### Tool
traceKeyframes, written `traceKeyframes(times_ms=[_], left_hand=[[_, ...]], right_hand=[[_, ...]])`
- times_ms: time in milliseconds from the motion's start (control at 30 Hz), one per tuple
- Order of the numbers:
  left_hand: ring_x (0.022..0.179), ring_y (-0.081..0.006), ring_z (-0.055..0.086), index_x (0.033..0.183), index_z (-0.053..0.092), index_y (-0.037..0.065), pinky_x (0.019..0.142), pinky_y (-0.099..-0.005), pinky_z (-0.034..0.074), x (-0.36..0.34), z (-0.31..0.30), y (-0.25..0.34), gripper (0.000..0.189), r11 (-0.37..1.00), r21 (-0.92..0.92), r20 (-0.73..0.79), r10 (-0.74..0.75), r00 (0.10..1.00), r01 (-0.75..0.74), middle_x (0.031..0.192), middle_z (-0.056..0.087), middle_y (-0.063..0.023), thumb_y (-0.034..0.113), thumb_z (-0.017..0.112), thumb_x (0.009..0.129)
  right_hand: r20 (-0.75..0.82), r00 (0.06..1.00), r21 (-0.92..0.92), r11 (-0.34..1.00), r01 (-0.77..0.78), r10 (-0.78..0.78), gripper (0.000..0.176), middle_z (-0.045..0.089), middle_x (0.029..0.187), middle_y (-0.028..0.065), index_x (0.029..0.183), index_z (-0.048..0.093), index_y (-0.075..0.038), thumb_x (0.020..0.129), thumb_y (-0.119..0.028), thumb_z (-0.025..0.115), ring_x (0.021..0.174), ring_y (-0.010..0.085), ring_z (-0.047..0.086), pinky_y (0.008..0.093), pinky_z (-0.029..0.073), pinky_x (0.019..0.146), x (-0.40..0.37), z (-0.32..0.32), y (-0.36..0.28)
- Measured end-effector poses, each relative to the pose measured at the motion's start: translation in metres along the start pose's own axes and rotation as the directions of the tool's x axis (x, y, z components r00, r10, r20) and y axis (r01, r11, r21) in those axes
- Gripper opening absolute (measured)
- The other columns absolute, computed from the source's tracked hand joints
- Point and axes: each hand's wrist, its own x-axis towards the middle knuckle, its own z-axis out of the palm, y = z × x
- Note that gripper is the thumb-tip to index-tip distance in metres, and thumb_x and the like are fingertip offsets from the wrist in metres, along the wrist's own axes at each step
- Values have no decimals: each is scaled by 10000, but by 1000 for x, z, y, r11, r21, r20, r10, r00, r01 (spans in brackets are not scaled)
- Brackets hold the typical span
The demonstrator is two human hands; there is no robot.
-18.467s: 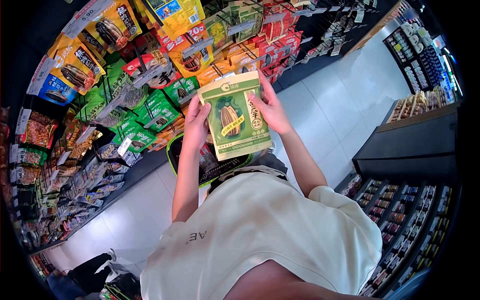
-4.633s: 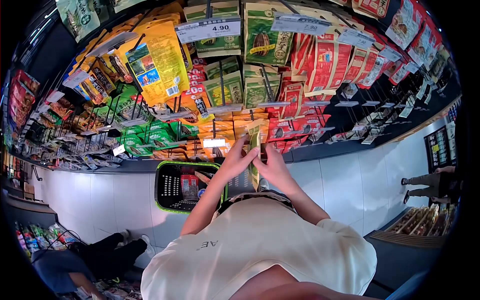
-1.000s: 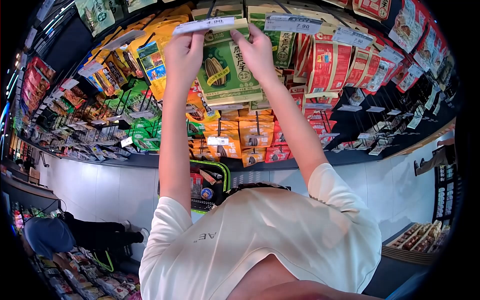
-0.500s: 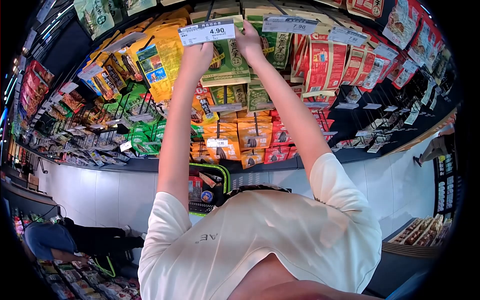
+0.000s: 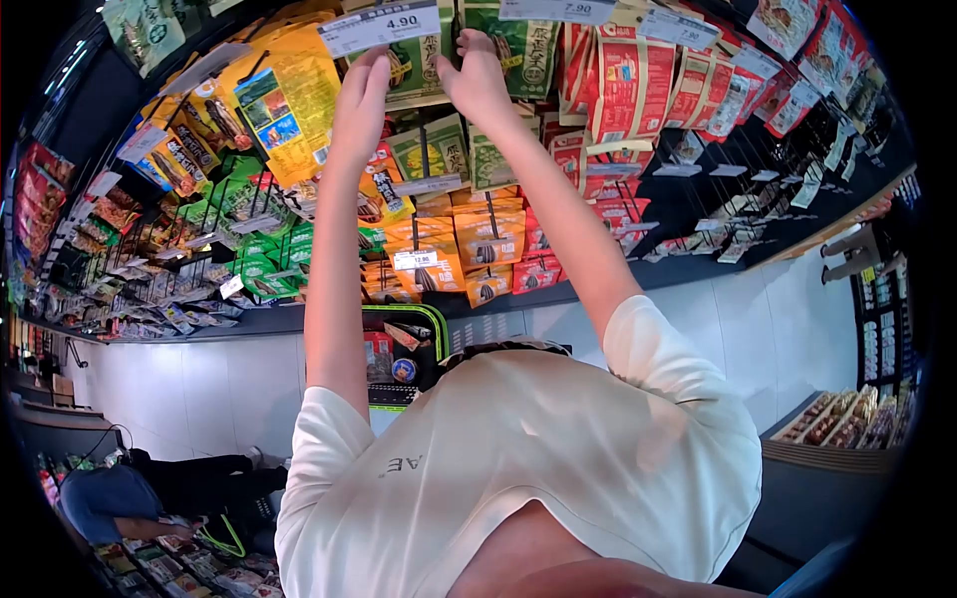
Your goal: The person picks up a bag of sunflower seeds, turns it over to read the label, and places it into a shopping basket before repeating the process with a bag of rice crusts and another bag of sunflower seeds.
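Note:
A green snack bag (image 5: 417,75) hangs on the rack behind a white price tag (image 5: 379,28) reading 4.90. My left hand (image 5: 361,105) is beside the bag's left edge, fingers stretched upward. At the right edge is my right hand (image 5: 477,85), thumb and fingers apart, the thumb at or very near the bag. Whether either hand still touches it is hard to tell. Another green bag (image 5: 523,60) hangs just behind my right fingers. Below my hands hang smaller green bags (image 5: 429,154).
Yellow bags (image 5: 289,105) hang on the left, red bags (image 5: 638,90) on the right, orange bags (image 5: 488,244) lower down. A black basket with a green rim (image 5: 439,324) stands below, holding a few packages. Another person (image 5: 110,498) is at the lower left.
My hands have come off their grip on the green bag and moved slightly apart and down from it. The bag sits farther back on the rack. The whole view has shifted a little.

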Motion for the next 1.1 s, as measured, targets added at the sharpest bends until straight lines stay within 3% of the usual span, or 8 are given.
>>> traceKeyframes(times_ms=[167, 300, 433, 500, 600, 833, 967, 1100], left_hand=[[907, -158, 509, 1052, 543, -3, 801, -258, 392, -91, 2, 4, 215, 997, -79, 94, 30, 995, -22, 981, 545, -81, 79, 499, 858], [857, -123, 499, 998, 554, -9, 759, -236, 393, -192, -3, -27, 179, 902, -180, 382, -303, 873, 391, 979, 545, -65, 98, 490, 870], [701, -83, 468, 1004, 585, 9, 633, -211, 388, -313, -10, -102, 189, 747, -89, 465, -553, 691, 658, 829, 553, -29, 108, 520, 857], [666, -91, 480, 957, 609, 0, 620, -219, 404, -366, -16, -128, 179, 716, -26, 399, -632, 664, 697, 769, 583, -44, 122, 532, 852], [737, -296, 596, 851, 614, -25, 673, -343, 465, -428, -31, -156, 162, 805, 309, 379, -592, 711, 506, 790, 615, -183, 105, 546, 780], [769, -383, 582, 743, 595, -18, 705, -440, 455, -536, -70, -203, 255, 600, 552, 382, -799, 465, 578, 782, 594, -238, 220, 507, 772], [788, -420, 560, 745, 603, -12, 717, -479, 441, -609, -94, -234, 290, 442, 598, 338, -895, 290, 668, 800, 590, -250, 250, 483, 771], [618, -276, 605, 786, 619, -15, 570, -391, 487, -648, -113, -208, 270, 130, 427, 246, -969, 24, 895, 717, 625, -178, 221, 492, 758]], right_hand=[[335, 929, 353, 893, -280, 159, 298, 552, 1000, 101, 1072, 457, 5, 834, -133, 570, 924, 179, 558, 283, 453, 800, -86, -62, -51], [733, 653, 484, 528, -698, 192, 201, 558, 958, 63, 1062, 466, -4, 898, -120, 479, 858, 117, 566, 245, 453, 765, -171, -92, -65], [935, 277, 19, 753, -658, 219, 270, 594, 894, 91, 1061, 493, -9, 891, -218, 497, 838, 164, 583, 278, 454, 717, -242, -103, -51], [889, 324, -165, 886, -434, 325, 332, 597, 914, 151, 1046, 506, -1, 862, -276, 530, 849, 242, 581, 305, 450, 735, -302, -105, -22], [871, 87, -397, 797, -455, 484, 348, 594, 928, 179, 991, 524, -9, 823, -312, 555, 871, 309, 570, 353, 446, 734, -356, -114, 2], [786, -54, -575, 696, -430, 616, 346, 587, 973, 199, 1029, 531, -24, 835, -310, 510, 924, 335, 557, 368, 437, 792, -404, -141, -20], [802, 26, -538, 741, -402, 596, 273, 617, 890, 169, 991, 534, -30, 849, -263, 526, 839, 329, 587, 371, 457, 740, -440, -145, -1], [830, 67, -484, 776, -405, 553, 252, 611, 884, 165, 982, 536, -31, 850, -245, 532, 821, 302, 586, 353, 454, 734, -459, -145, 9]])
